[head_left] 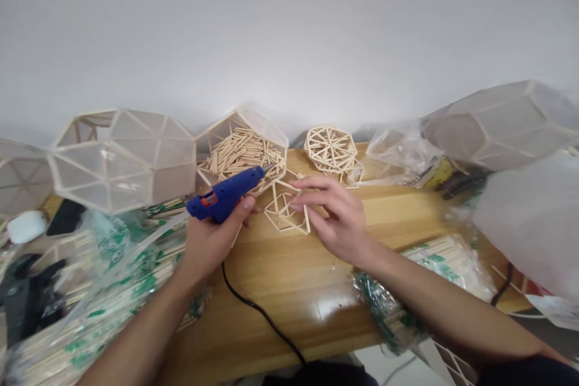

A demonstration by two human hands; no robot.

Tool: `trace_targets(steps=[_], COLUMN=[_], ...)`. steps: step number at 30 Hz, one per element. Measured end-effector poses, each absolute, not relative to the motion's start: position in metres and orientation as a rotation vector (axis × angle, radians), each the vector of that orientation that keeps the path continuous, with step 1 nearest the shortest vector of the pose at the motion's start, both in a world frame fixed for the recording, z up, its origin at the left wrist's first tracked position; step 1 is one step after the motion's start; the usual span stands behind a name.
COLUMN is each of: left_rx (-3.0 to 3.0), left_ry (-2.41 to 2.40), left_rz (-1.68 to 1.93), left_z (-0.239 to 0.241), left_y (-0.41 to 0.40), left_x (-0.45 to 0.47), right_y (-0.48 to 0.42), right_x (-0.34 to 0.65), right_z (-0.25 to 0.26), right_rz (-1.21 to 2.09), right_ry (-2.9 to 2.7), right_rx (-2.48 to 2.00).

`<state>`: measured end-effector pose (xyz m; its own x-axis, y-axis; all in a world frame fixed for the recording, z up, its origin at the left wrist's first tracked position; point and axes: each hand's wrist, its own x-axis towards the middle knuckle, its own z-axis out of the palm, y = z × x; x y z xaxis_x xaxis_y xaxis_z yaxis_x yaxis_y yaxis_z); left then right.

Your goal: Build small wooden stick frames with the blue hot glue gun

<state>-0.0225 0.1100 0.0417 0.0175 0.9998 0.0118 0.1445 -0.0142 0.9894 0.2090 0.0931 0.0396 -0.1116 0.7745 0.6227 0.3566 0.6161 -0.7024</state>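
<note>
My left hand (221,232) is wrapped round a blue hot glue gun (228,194), its nozzle pointing up and to the right. A clear glue stick (165,226) sticks out of the gun's back end. With thumb and fingers my right hand (337,214) grips the right side of a small open frame of wooden sticks (287,230) over the table. Behind the gun lies a heap of short wooden sticks (239,151) inside a half-open covered shell (266,120). A round stick-built lattice (331,149) rests behind my right hand.
Panelled polyhedron shells (126,157) line the wall at left, with another (506,123) at right. Plastic-wrapped stick bundles (122,301) cover the left side; another pack (446,265) lies under my right forearm. A black cord (262,310) crosses the wooden table (316,307). Black clamps (29,289) lie far left.
</note>
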Motion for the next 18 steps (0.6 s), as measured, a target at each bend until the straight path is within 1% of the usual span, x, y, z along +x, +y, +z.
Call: trace_targets(steps=[9, 18], left_rx=[1.168, 1.135], left_ry=[1.223, 1.143], left_rz=[1.061, 1.032], left_z=[0.0496, 0.0409], left_y=[0.1117, 0.1118], left_x=[-0.0145, -0.0197], right_y=[0.0860, 0.0867], right_x=[0.2055, 0.2017], right_z=[0.0361, 0.0354], right_rz=[0.402, 0.428], right_ry=[-1.783, -1.765], right_rx=[-0.865, -0.833])
